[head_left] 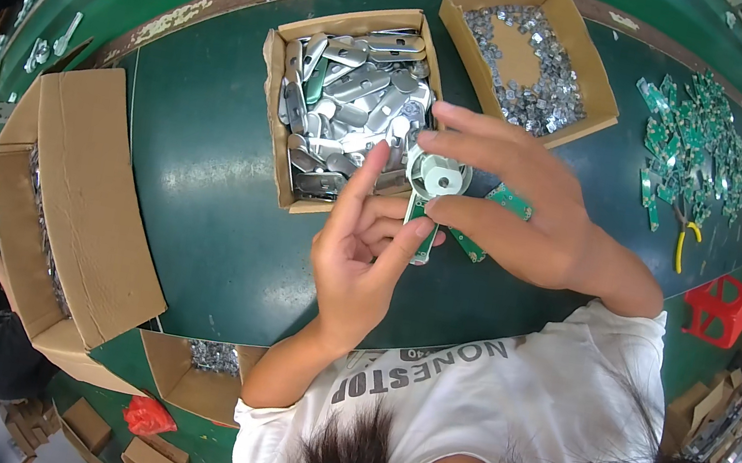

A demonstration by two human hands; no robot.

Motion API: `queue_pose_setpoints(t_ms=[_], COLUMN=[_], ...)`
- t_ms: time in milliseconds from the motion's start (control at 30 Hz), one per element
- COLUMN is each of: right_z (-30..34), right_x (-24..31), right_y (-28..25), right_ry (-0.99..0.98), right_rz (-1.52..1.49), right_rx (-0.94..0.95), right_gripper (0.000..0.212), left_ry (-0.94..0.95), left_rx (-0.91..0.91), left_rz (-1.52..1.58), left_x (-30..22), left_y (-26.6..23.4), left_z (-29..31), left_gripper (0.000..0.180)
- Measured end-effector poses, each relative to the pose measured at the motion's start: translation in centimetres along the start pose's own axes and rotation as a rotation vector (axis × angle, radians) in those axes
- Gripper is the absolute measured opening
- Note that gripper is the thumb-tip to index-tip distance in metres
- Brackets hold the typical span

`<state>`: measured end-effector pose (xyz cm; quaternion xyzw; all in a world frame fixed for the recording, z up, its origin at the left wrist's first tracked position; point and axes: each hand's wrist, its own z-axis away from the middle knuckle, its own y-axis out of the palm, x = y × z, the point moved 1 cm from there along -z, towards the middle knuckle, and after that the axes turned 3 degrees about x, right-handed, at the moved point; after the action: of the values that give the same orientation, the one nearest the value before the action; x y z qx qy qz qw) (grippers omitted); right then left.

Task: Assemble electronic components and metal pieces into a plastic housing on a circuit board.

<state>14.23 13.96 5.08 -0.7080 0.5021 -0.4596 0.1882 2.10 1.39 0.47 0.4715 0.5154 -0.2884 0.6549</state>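
Note:
Between my two hands, over the table's middle, is a pale round-headed housing (440, 177) with a narrow handle holding a strip of green circuit board. My left hand (354, 263) pinches the handle between thumb and curled fingers, its index finger pointing up. From the other side my right hand (532, 205) grips the round head, thumb at its lower edge and fingers along its top. Two loose green circuit boards, one a strip (467, 245) and the other a piece (510, 202), lie partly hidden beneath my right hand. Just beyond the left fingers stands a cardboard box (311, 209) of silver oval-ended metal pieces (356, 87).
Farther back, an open carton (582, 56) contains small shiny metal parts (555, 100). Green circuit boards (695, 143) are heaped at the right, beside yellow-handled pliers (682, 246). A large flapped carton (96, 205) stands left. A red stool (719, 309) is beyond the table's right edge.

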Motion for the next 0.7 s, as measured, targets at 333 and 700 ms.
queue_pose_setpoints(t_ms=[333,700], right_z=[0.6,0.3], right_x=[-0.9,-0.1], right_y=[2.1,1.4], right_ry=[-0.342,0.036], right_rz=[0.394,-0.094], right_rx=[-0.224,-0.036], right_gripper=[0.016,0.027], left_ry=[0.007,0.014], left_rx=[0.111,0.070], left_rz=[-0.023,0.056], left_x=[0.4,0.1], left_y=[-0.2,-0.1], left_z=[0.1,0.5], left_gripper=[0.038,0.038])
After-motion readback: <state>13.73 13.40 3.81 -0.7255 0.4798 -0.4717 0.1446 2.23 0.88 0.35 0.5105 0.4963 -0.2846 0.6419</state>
